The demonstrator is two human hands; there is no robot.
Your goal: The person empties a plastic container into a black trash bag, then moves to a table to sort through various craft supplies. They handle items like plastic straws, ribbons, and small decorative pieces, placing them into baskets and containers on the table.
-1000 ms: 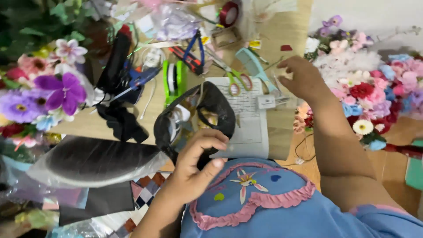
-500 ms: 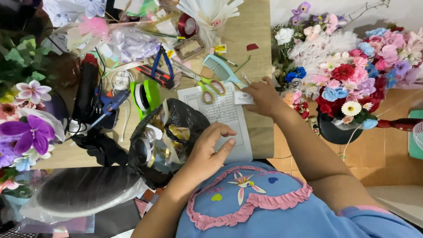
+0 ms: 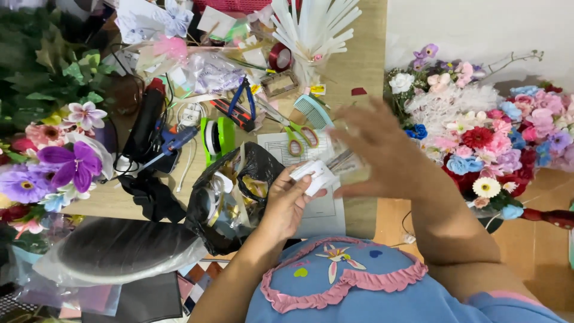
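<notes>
The left hand (image 3: 287,200) pinches a small white object (image 3: 315,175) at its fingertips, above the black bag (image 3: 230,191). The right hand (image 3: 373,149) — fingers spread, blurred — hovers just right of it and holds nothing I can make out; the object's long axis tilts toward it.

A light wooden bench (image 3: 365,54) crowded with craft supplies: green-handled scissors (image 3: 299,136) on a printed paper sheet (image 3: 302,157), a teal comb (image 3: 312,110) just beyond, blue pliers (image 3: 246,96), a black plastic bag (image 3: 236,194) at the near edge, and a flower bouquet (image 3: 484,137) on the right.
</notes>
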